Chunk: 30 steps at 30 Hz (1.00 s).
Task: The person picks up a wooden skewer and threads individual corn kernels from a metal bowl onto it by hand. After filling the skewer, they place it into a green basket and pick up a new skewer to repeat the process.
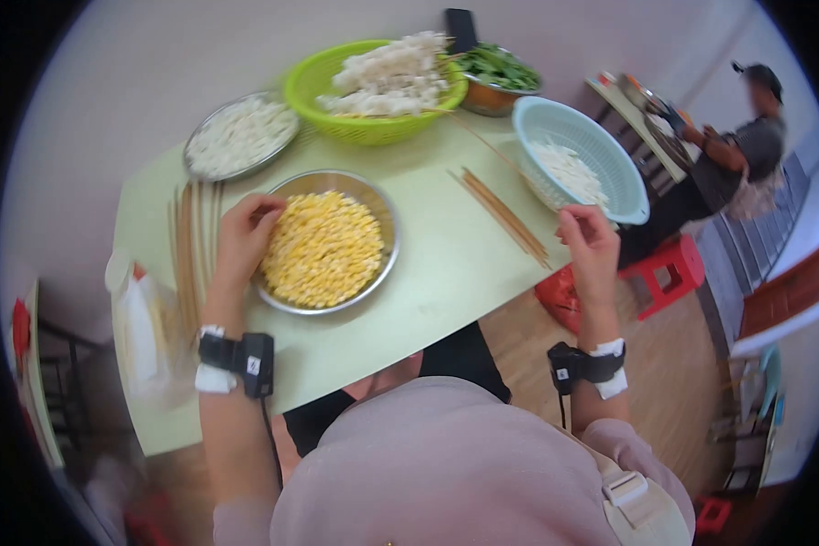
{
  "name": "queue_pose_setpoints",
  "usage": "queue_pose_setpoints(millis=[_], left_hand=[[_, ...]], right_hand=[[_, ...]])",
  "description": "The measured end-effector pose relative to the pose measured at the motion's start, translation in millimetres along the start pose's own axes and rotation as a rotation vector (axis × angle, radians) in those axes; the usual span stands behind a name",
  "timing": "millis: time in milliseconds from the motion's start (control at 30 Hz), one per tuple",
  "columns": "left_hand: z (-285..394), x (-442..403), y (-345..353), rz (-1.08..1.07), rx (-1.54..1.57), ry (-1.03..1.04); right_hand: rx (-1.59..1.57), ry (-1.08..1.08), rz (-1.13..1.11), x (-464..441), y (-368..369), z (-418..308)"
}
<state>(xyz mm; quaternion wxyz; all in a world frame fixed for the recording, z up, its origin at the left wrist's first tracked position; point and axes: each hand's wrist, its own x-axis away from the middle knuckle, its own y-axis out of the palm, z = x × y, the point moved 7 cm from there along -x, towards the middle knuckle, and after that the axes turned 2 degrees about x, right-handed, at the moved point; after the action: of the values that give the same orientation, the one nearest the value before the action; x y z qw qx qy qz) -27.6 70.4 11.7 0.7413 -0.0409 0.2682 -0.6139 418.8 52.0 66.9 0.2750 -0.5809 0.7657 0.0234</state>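
My left hand (248, 238) is at the left rim of a metal bowl (393, 232) full of yellow corn pieces (326, 250); its fingers are bent together, and anything between them is too small to make out. My right hand (589, 244) is raised beside the lower edge of a light blue basket (630, 173) that holds white pieces (569, 173). Its thumb and fingertips are pinched, with their contents unclear. Between the hands lies a small bundle of wooden sticks (500, 217). A thin stick (482, 138) slants from the green basket (373, 129) toward the blue one.
Longer sticks (189, 246) and a plastic bag (146, 328) are at the table's left. Behind stand a metal tray of white pieces (244, 136), a bowl of green leaves (499, 71) and a dark phone (461, 29). Another person (746, 146) works at a table (642, 127) far right.
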Motion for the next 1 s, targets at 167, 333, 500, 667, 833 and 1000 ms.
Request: queue_pose_setpoints(millis=[167,333,500,667,833,1000], left_hand=[[-4,-1,-4,0.017,0.159,-0.043],[-8,-1,-6,0.022,0.252,-0.003],[-13,-1,-2,-0.018,0.258,-0.072],[-6,1,-3,-0.018,0.191,-0.093],[-7,0,-1,-0.031,0.163,-0.086],[-5,-1,-3,0.002,0.110,-0.017]], right_hand=[[-0.122,-0.084,-0.258,-8,54,-46],[0.037,-0.303,-0.451,-19,105,-98],[0.224,-0.528,-0.594,-31,146,-148],[0.108,-0.553,-0.581,-37,184,-154],[-0.382,-0.025,-0.731,-44,209,-117],[-0.435,0.036,-0.698,-46,218,-93]])
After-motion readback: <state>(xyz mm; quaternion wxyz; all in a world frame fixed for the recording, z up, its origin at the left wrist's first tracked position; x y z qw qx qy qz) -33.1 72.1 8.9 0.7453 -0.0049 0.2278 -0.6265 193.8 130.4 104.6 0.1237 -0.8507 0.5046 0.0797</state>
